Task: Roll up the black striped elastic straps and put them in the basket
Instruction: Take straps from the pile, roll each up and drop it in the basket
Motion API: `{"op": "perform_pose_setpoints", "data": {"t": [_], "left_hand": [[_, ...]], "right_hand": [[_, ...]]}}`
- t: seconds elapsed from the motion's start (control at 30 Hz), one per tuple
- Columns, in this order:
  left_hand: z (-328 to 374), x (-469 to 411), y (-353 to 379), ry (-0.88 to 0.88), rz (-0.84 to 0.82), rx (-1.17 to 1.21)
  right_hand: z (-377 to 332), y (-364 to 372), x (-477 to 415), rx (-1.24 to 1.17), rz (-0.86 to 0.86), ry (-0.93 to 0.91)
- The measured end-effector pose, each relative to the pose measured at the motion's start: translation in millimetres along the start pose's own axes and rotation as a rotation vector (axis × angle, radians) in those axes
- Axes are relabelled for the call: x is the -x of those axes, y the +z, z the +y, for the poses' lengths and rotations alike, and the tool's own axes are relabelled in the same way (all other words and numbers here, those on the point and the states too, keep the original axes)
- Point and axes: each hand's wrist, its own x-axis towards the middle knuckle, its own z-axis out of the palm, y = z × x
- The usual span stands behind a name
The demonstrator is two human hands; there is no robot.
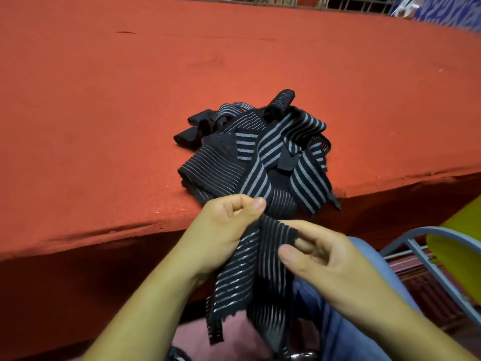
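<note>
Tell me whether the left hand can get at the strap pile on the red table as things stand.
Probably yes. The pile lies at the table edge just beyond the left hand, with nothing between. But that hand grips a strap, so it must let go first.

Two hands: one left hand [226, 230] and one right hand [320, 259]; one strap [250, 269] in them; one pile of straps [260, 152], too tangled to count; one table [130, 100]; one chair [421, 251]
</note>
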Motion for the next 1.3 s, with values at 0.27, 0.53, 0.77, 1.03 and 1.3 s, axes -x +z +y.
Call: {"op": "perform_pose_setpoints", "data": {"t": [0.27, 0.53, 0.77, 1.03, 1.3], "left_hand": [[1, 3, -7, -0.071, -0.096, -0.050], [-5, -1, -6, 0.023, -0.048, -0.139], [-5, -1, -4, 0.181, 0.142, -0.139], [-11, -3, -1, 0.103, 0.173, 0.000], [-9, -2, 3, 0.169, 0.222, 0.009]], "right_hand": [[-12, 0, -5, 0.181, 0.235, -0.140], [-10, -5, -6, 0.065, 0.296, -0.029], [2, -5, -7, -0.023, 0.204, 0.052], [3, 6, -7, -0.186, 0.160, 0.146], [3, 25, -10, -0.019, 0.206, 0.215]]}}
